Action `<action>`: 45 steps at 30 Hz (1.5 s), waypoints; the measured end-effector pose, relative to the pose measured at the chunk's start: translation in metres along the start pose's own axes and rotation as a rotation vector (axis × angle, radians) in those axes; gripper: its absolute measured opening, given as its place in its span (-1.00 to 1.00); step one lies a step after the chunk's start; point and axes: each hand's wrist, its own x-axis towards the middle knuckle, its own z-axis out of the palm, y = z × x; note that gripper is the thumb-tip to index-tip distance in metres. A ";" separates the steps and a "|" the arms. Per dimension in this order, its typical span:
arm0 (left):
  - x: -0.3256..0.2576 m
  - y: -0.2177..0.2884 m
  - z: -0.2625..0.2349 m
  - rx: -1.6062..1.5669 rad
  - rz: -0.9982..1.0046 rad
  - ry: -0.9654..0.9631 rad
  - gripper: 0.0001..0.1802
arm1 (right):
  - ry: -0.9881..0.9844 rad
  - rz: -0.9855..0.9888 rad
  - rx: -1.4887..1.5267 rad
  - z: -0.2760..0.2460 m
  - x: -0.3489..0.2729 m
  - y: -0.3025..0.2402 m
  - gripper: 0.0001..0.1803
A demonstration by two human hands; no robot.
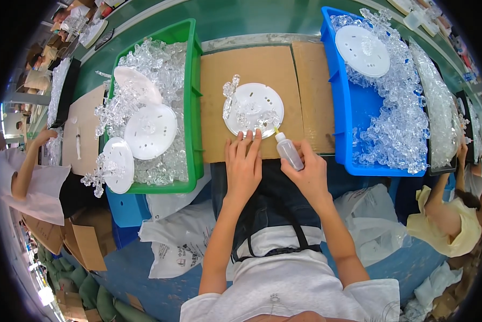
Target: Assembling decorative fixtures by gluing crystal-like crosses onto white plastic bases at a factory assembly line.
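Observation:
A white round disc [260, 99] with small slots lies on a cardboard sheet [219, 67] in front of me. Clear plastic pieces [230, 92] stand along its left edge, and more clear shapes lie across its lower half. My left hand [245, 162] rests at the disc's near edge, fingers stretched forward, the fingertips touching it. In my right hand [308, 170] is a small translucent squeeze bottle [289, 152], tilted so that its yellowish nozzle points at the disc's lower right rim. Whether any liquid leaves the nozzle is too small to tell.
At the left, a green crate [194, 112] holds clear plastic pieces and several white discs [151, 131]. A blue crate [340, 102] on the right holds more clear pieces and a white disc [362, 51]. Co-workers sit on both sides. Plastic bags [182, 239] lie below the table.

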 end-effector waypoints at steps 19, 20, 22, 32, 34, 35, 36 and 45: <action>0.006 0.037 0.014 -0.244 -0.053 0.086 -0.43 | 0.019 0.128 0.185 -0.019 -0.014 0.007 -0.63; 0.007 0.041 0.010 -0.248 -0.050 0.081 -0.43 | 0.023 0.117 0.184 -0.022 -0.016 0.011 -0.63; 0.009 0.043 -0.001 -0.285 -0.065 0.057 -0.48 | 0.023 0.131 0.185 -0.027 -0.020 0.016 -0.62; 0.050 0.040 -0.011 0.383 0.238 0.137 -0.61 | 0.012 0.183 0.217 -0.023 -0.017 0.022 -0.60; 0.054 0.037 -0.005 0.516 0.290 0.081 -0.62 | -0.004 0.185 0.242 -0.025 -0.013 0.022 -0.60; 0.054 0.037 -0.003 0.518 0.297 0.075 -0.62 | -0.024 0.180 0.260 -0.026 -0.011 0.021 -0.60; 0.054 0.038 -0.002 0.550 0.284 0.075 -0.62 | -0.020 0.185 0.266 -0.026 -0.011 0.021 -0.60; 0.053 0.033 0.005 0.568 0.246 0.094 -0.59 | -0.020 0.194 0.266 -0.026 -0.010 0.021 -0.60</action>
